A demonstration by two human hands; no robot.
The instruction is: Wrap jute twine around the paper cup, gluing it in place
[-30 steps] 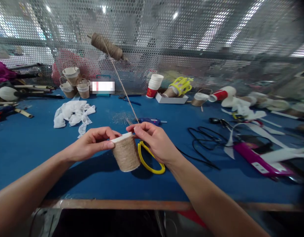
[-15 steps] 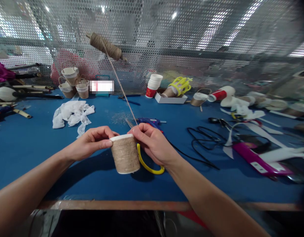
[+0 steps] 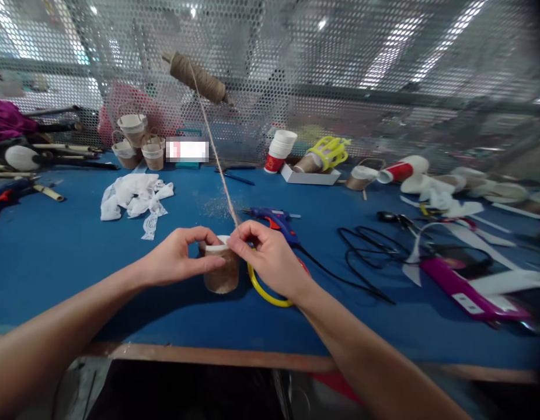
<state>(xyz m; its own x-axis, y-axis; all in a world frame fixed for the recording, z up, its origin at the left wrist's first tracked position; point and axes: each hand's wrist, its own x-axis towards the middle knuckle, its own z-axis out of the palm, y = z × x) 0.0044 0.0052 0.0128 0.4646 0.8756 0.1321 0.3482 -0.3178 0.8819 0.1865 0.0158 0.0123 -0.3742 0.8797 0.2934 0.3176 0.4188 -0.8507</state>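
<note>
A paper cup wrapped in brown twine point(image 3: 221, 277) stands near the front of the blue table, its white rim upward. My left hand point(image 3: 176, 256) is closed on its left side, thumb outside and fingers over the rim. At the rim's right edge my right hand point(image 3: 270, 256) pinches the twine point(image 3: 220, 166), which runs taut up to a spool point(image 3: 197, 77) on the mesh wall. Scissors with yellow handles point(image 3: 270, 298) lie partly under my right hand, their blades hidden. Just behind it rests a blue glue gun point(image 3: 276, 220).
White lace point(image 3: 136, 195) lies in a heap at left, with small twine-covered buckets point(image 3: 153, 154) behind. Stacked paper cups point(image 3: 279, 151) and a white box point(image 3: 311, 176) stand at the back. A black cable point(image 3: 361, 265) and a purple power strip point(image 3: 462, 286) occupy the right.
The cup has moved slightly away from me and stands more upright. My left fingers now reach further over its rim. My right hand keeps its pinch on the twine; the view has shifted slightly.
</note>
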